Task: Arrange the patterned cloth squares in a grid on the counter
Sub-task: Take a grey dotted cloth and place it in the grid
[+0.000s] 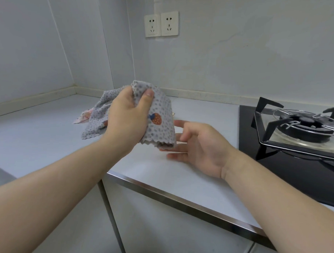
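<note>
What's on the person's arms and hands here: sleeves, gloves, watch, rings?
Nothing worn that shows. The left forearm and right forearm are bare right to the frame edge, with no sleeves or cuffs. The left hand and right hand carry no gloves, rings, watch or wristbands. The left thumbnail is short and unpainted.

My left hand point(127, 115) covered the middle of the grey cloth point(160, 107), so no telling how many squares were bunched in there. A pink cloth point(83, 117) barely peeked out behind it. The fingertips point(176, 149) of my right hand point(201, 146) were blurry, and the stove point(274, 168) ran off the right edge.
</note>
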The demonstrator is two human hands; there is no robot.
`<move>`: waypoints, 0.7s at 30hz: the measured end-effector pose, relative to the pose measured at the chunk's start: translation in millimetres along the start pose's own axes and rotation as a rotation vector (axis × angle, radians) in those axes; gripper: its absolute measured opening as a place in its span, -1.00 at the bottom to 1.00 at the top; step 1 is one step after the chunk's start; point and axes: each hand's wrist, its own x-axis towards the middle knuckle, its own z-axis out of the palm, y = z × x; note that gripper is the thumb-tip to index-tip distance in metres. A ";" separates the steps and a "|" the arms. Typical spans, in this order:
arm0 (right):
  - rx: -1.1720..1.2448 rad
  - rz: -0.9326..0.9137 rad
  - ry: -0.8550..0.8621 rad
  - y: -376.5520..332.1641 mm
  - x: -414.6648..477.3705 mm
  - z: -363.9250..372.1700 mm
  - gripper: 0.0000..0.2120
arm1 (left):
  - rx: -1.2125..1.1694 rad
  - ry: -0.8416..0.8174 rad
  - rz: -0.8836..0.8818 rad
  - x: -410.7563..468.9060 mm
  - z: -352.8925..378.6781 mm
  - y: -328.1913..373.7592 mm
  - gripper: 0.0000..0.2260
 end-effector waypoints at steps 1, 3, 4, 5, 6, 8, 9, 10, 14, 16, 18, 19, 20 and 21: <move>0.059 -0.002 0.031 -2.2 -0.3 -1.6 -0.57 | 0.036 -0.027 0.035 -3.5 1.6 1.8 -0.82; 0.108 0.016 0.097 -4.0 0.0 -3.4 -0.53 | 0.114 -0.063 0.106 -11.8 5.5 5.7 -0.78; 0.101 0.024 0.144 -3.7 0.5 -3.2 -0.45 | 0.153 -0.078 0.139 -15.9 7.6 6.8 -0.76; 0.085 0.017 0.195 -2.9 0.9 -2.3 -0.40 | 0.188 -0.088 0.168 -19.6 9.5 7.7 -0.77; 0.049 -0.007 0.251 -2.0 1.5 -0.7 -0.39 | 0.216 -0.092 0.191 -22.6 11.2 8.0 -0.79; -0.057 -0.076 0.347 0.4 2.1 1.9 -0.44 | 0.256 -0.086 0.225 -26.5 14.0 7.6 -0.80; -0.095 -0.111 0.384 1.2 2.1 3.0 -0.47 | 0.267 -0.080 0.240 -27.4 14.5 6.5 -0.80; -0.124 -0.144 0.413 1.8 2.0 4.1 -0.49 | 0.275 -0.075 0.247 -27.6 14.7 4.9 -0.80; -0.307 -0.260 0.523 7.4 7.6 3.2 -0.52 | 0.296 -0.042 0.227 -28.4 15.6 -2.4 -0.71; -0.436 -0.329 0.611 9.3 10.1 1.4 -0.50 | 0.276 -0.028 0.207 -30.0 17.1 -4.5 -0.69; -0.529 -0.392 0.676 9.1 11.8 -1.4 -0.50 | 0.231 -0.026 0.167 -31.8 19.1 -6.5 -0.71; -0.563 -0.413 0.696 8.9 12.2 -3.3 -0.51 | 0.209 -0.023 0.145 -32.7 20.4 -7.4 -0.70; -0.593 -0.428 0.715 8.6 11.9 -4.6 -0.53 | 0.191 -0.016 0.125 -33.3 21.6 -8.7 -0.67; -0.623 -0.437 0.732 8.5 11.6 -5.7 -0.56 | 0.182 -0.007 0.110 -33.5 22.2 -11.3 -0.64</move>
